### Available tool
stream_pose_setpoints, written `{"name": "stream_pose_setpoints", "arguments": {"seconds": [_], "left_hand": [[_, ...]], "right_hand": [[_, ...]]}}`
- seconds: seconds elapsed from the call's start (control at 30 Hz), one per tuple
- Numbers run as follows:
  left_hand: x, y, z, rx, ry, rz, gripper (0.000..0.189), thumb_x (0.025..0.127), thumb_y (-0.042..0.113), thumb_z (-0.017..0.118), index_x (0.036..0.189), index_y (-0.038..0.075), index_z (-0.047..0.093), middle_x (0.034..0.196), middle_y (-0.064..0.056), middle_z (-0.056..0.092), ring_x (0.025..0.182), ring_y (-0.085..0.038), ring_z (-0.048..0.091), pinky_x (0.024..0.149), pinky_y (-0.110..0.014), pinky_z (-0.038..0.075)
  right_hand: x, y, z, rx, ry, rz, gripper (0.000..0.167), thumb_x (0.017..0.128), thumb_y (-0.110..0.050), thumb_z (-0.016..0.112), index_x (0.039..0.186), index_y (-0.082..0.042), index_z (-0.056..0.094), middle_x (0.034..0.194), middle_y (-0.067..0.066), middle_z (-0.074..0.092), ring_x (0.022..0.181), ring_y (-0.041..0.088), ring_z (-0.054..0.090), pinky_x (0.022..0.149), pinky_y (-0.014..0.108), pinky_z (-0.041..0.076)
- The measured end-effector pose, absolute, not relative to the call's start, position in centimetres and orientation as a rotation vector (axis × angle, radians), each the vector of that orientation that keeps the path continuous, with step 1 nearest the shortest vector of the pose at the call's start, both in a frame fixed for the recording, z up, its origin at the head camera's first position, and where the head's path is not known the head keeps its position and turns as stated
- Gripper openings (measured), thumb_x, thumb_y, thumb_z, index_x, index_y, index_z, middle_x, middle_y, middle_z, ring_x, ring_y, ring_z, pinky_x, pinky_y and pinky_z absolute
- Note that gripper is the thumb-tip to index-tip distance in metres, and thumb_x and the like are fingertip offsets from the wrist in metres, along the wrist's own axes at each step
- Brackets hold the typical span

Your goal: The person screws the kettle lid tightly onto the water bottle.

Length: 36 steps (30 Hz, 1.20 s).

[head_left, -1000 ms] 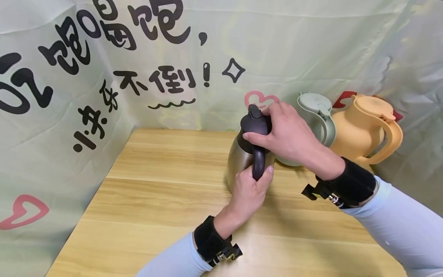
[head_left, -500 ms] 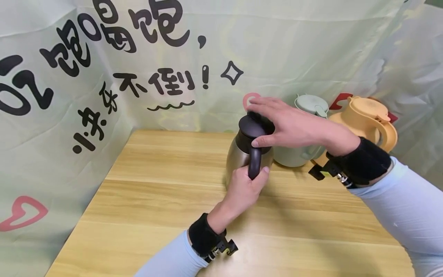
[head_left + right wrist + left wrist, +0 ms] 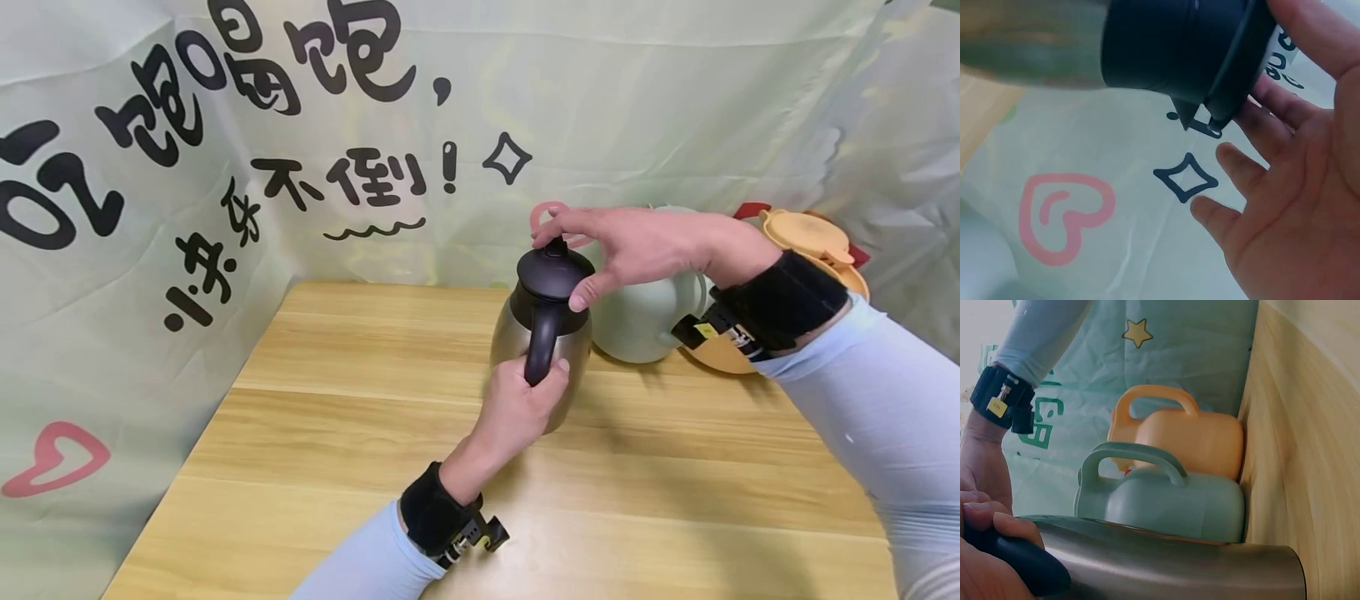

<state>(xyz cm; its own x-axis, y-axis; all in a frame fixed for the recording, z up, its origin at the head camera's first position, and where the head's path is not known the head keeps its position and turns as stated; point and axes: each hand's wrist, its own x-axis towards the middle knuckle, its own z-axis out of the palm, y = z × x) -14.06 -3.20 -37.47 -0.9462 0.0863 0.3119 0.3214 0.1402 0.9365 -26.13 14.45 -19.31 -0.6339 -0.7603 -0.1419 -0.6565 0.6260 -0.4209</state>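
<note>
A steel thermal jug (image 3: pixel 504 342) with a black lid (image 3: pixel 553 273) and a black handle (image 3: pixel 542 340) stands on the wooden table in the head view. My left hand (image 3: pixel 517 408) grips the lower handle, fingers wrapped round it. Over the lid's right side is my right hand (image 3: pixel 637 242), fingers spread, its thumb at the lid's edge and its fingertips beside the raised tab. In the right wrist view the lid (image 3: pixel 1235 69) faces the palm, with a pointed spout (image 3: pixel 1186 112) below it. The steel body (image 3: pixel 1179 565) lies along the bottom of the left wrist view.
A green jug (image 3: pixel 633 321) stands close behind and right of the steel one, partly covered by my right hand. Beyond it is an orange jug (image 3: pixel 806 233), partly hidden by my right wrist. A printed cloth (image 3: pixel 420 250) hangs behind the wooden table (image 3: pixel 360 442).
My right hand has loosened from the lid and spread its fingers, shifting to the lid's right side. The handle's lower end has swung slightly left with my left hand still gripping it.
</note>
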Motion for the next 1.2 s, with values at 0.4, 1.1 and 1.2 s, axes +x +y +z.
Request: {"name": "stream_pose_setpoints", "arguments": {"seconds": [0.4,1.1,1.2], "left_hand": [[-13.7,-2.6,-37.5,-0.292,-2.190,-1.923,0.042,0.100,0.031,0.065,0.062,0.013,0.058,0.051,0.009,0.039,0.044,-0.005,0.037,0.043,-0.026,0.030],[-13.8,-2.5,-37.7,-0.250,-2.179,-1.908,0.046,0.099,0.030,0.065,0.058,0.016,0.048,0.051,0.010,0.037,0.045,-0.006,0.035,0.043,-0.026,0.029],[-13.7,-2.5,-37.5,-0.253,-2.186,-1.887,0.047,0.099,0.031,0.065,0.058,0.016,0.049,0.051,0.010,0.038,0.046,-0.005,0.037,0.044,-0.027,0.031]], "right_hand": [[-25.4,13.5,-22.7,-1.280,3.019,-0.343,0.063,0.082,-0.061,0.083,0.114,-0.012,0.060,0.105,0.006,0.060,0.102,0.025,0.054,0.086,0.040,0.044],[-20.6,12.1,-23.0,-0.945,3.300,-0.197,0.078,0.086,-0.075,0.071,0.112,-0.003,0.062,0.105,0.011,0.062,0.101,0.034,0.058,0.087,0.050,0.047],[-20.5,13.8,-22.2,-0.947,3.154,-0.274,0.072,0.088,-0.066,0.076,0.129,-0.008,0.065,0.125,0.011,0.064,0.115,0.033,0.060,0.095,0.052,0.049]]}}
